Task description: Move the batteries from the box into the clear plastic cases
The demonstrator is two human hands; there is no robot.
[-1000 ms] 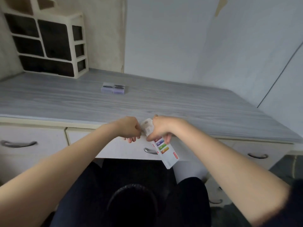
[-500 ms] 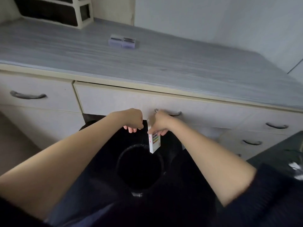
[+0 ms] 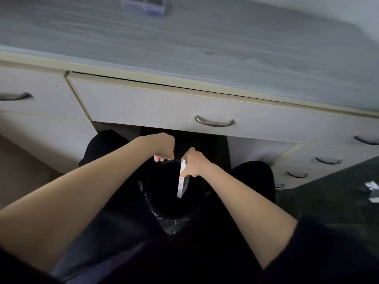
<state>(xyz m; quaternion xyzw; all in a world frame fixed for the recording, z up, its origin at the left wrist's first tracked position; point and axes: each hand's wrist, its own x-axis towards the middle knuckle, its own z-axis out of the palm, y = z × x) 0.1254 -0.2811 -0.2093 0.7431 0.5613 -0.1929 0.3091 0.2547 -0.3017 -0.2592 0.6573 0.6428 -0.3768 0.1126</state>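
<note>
Both hands and the box have dropped farther below the drawer front since half a second ago, and the view has tipped down so the counter fills the top.

The right hand (image 3: pixel 194 163) grips the white battery box (image 3: pixel 183 182) near its upper end, fingers curled round it, holding it upright and edge-on over a dark round bin (image 3: pixel 174 203) between the person's knees. The left hand (image 3: pixel 164 149) is clenched just beside the box's top, apart from it; I cannot tell whether it holds anything. The clear plastic cases (image 3: pixel 143 6) sit blurred at the far edge of the grey counter (image 3: pixel 225 44), well apart from the hands. A drawer (image 3: pixel 143 105) with a curved metal handle (image 3: pixel 214 121) stands slightly open above the hands.
</note>
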